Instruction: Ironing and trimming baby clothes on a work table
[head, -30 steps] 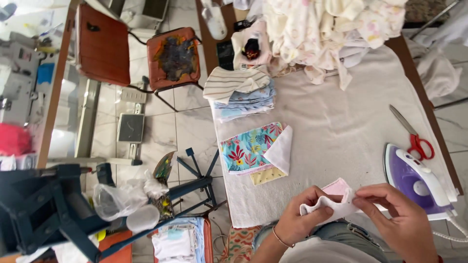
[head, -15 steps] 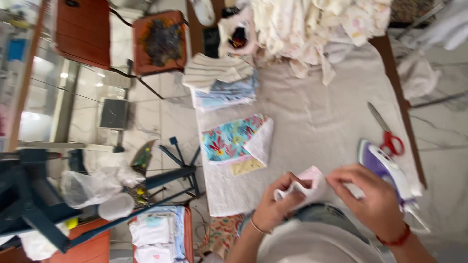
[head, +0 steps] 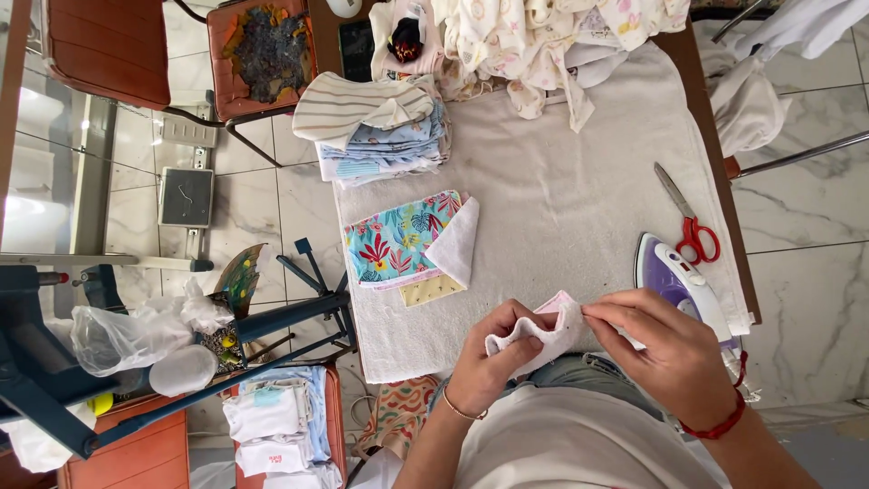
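Compared with half a second back, the small white cloth with pink trim (head: 546, 333) has been brought a bit further over the near edge of the table (head: 579, 190), and both hands have shifted with it. The cloth is held up just off the padded cover: the left hand (head: 493, 358) is closed around its bunched left end, and the right hand (head: 665, 340) has fingertips pinched on its right edge. Just right of that hand, near the table's right edge, a purple and white iron (head: 681, 282) is parked, with red-handled scissors (head: 685, 217) beyond it. To the left, a floral fabric piece (head: 398, 240) with a white folded corner sits near the left edge, and a stack of folded cloths (head: 380, 127) is kept at the far left corner. A heap of pale garments (head: 552, 36) is spread along the far edge. Plenty of bare cover is left open in the middle.
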